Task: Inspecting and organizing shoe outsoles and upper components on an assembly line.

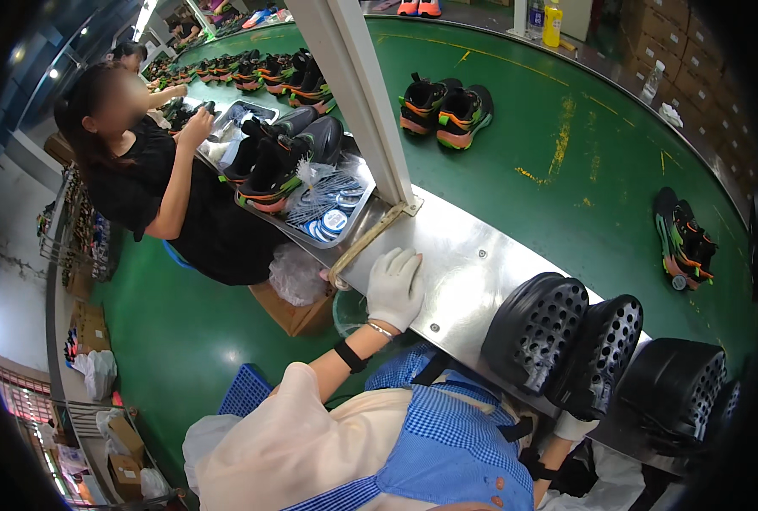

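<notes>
My left hand [394,285], in a white glove with a black wristband, lies flat with fingers apart on the edge of the metal shelf [464,272] and holds nothing. My right hand [573,425], also gloved, is mostly hidden under the heel of a black shoe [599,353] turned sole-up, and seems to grip it. A second black shoe [534,328] lies sole-up right beside it. Two more black soles [673,383] rest on the shelf further right.
A green conveyor belt [524,128] carries pairs of black, orange and green shoes [445,106] [684,243]. A white post [358,94] stands on the shelf. A tray of round tags [328,213] and shoes sits left, where a person in black [166,187] works. Cardboard boxes [294,311] and a blue crate [244,390] stand below.
</notes>
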Action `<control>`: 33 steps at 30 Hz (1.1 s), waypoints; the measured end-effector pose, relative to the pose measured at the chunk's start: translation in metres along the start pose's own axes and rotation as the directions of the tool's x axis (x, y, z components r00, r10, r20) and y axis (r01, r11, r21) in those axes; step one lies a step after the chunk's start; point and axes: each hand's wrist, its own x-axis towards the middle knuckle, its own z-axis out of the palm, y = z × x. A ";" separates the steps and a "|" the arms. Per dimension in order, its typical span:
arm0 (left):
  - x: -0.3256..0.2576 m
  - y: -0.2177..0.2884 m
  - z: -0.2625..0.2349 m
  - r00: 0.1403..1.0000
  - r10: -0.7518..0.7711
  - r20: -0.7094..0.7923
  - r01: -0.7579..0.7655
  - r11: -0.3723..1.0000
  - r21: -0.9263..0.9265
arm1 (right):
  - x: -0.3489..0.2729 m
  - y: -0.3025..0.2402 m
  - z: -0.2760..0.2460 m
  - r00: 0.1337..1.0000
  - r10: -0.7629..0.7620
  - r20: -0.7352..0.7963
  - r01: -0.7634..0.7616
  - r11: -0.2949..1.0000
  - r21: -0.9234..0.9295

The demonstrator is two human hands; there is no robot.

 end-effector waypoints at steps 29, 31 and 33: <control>0.000 0.038 0.000 0.979 0.146 0.144 -0.125 0.981 -0.147 | 0.006 -0.135 0.058 0.915 -0.193 -0.354 0.090 0.953 -0.289; 0.000 0.039 0.001 0.979 0.148 0.139 -0.127 0.981 -0.147 | 0.006 -0.135 0.057 0.917 -0.188 -0.353 0.084 0.954 -0.289; 0.001 0.039 0.002 0.980 0.160 0.121 -0.138 0.976 -0.171 | 0.005 -0.135 0.057 0.915 -0.187 -0.358 0.085 0.955 -0.283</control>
